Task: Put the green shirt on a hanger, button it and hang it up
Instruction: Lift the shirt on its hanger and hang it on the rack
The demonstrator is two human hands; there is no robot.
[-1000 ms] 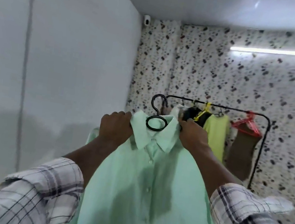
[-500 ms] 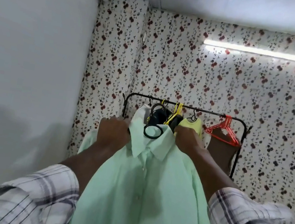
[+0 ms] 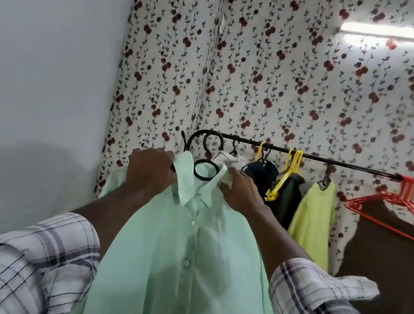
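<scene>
Carried closer — green shirt (image 3: 182,262) up, hanger hook (image 3: 213,141) now at rail (image 3: 336,162)

You have one view only, from the camera on your head. It faces forward along your forearms, very near the green shirt (image 3: 182,262), which fills the lower middle. The clothes rail (image 3: 349,165) stands just beyond, with the flowered wall (image 3: 296,76) behind.

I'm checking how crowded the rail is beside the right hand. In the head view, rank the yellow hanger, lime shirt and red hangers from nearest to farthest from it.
1. Yellow hanger, just right of the right hand holding the green shirt.
2. Lime shirt, further right, midway along the rail.
3. Red hangers, at the rail's far right end.
</scene>
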